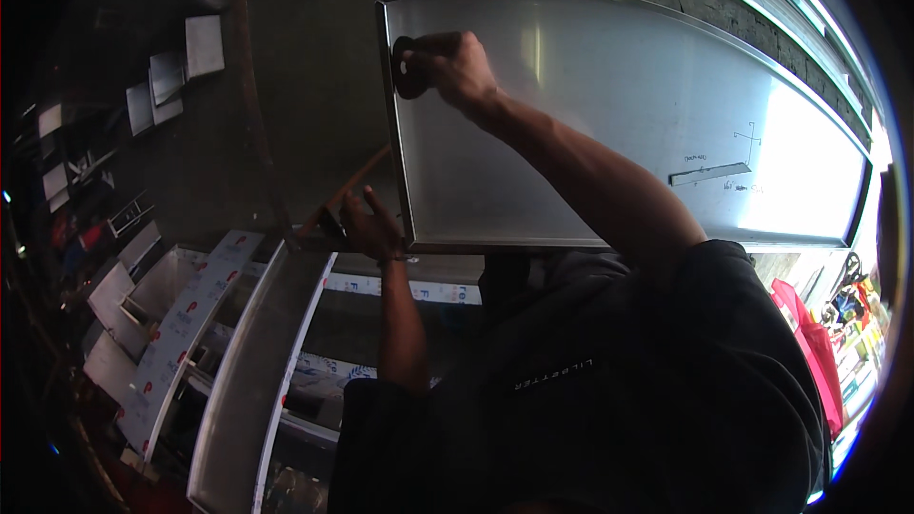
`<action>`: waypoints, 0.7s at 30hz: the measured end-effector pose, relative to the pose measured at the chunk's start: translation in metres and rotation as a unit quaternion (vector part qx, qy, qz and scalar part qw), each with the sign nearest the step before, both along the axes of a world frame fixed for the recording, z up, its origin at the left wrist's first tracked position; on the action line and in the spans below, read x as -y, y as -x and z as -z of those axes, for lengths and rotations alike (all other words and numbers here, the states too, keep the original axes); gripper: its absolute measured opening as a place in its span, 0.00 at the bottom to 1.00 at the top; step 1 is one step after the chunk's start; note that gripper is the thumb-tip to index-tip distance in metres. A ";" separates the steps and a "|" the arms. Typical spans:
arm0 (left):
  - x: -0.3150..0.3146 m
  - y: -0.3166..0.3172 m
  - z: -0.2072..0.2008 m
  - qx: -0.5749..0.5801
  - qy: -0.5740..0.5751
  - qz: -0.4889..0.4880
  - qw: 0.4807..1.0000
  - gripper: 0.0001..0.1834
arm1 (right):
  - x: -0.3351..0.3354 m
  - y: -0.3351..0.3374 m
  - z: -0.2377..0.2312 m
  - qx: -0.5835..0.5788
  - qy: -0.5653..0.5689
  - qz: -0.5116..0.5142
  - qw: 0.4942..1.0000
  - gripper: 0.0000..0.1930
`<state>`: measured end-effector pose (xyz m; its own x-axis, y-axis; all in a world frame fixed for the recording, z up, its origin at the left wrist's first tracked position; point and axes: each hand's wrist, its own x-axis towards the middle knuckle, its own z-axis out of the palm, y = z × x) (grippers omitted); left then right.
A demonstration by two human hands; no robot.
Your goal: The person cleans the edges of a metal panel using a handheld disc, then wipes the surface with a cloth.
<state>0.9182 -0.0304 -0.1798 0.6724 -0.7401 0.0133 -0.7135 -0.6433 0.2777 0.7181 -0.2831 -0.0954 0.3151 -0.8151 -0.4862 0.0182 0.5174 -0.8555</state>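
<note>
A long stainless steel panel (571,162) with raised edges lies in front of me, bright with glare at its right end. Near its far left corner my right hand (462,67) is closed on a dark round disc (409,86) with a hole in its middle. The disc rests against the panel's left edge. My left hand (371,224) is just outside the near left corner, fingers apart in shadow. A dark piece beside its fingers is too dim to make out.
On the panel lies a narrow metal strip (709,174) beside handwritten marks. Film-covered metal frames (186,324) and a long metal channel (238,390) stand at the lower left. Loose metal sheets (204,46) lie on the floor farther left. A pink bag (814,352) hangs at the right.
</note>
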 end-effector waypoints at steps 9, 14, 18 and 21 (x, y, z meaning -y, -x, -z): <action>-0.001 -0.002 0.001 -0.018 0.009 0.009 1.000 0.32 | -0.121 0.008 0.036 0.023 -0.020 -0.049 0.998 0.15; 0.002 0.003 0.001 0.005 0.021 0.022 1.000 0.31 | -0.004 0.004 0.028 0.058 0.020 0.029 0.998 0.14; -0.001 0.001 0.002 0.007 0.019 0.013 1.000 0.31 | -0.002 0.000 0.034 0.079 0.039 0.066 0.994 0.16; -0.005 -0.004 -0.004 0.014 0.012 -0.002 1.000 0.31 | -0.084 0.008 0.027 0.032 -0.002 -0.072 0.997 0.16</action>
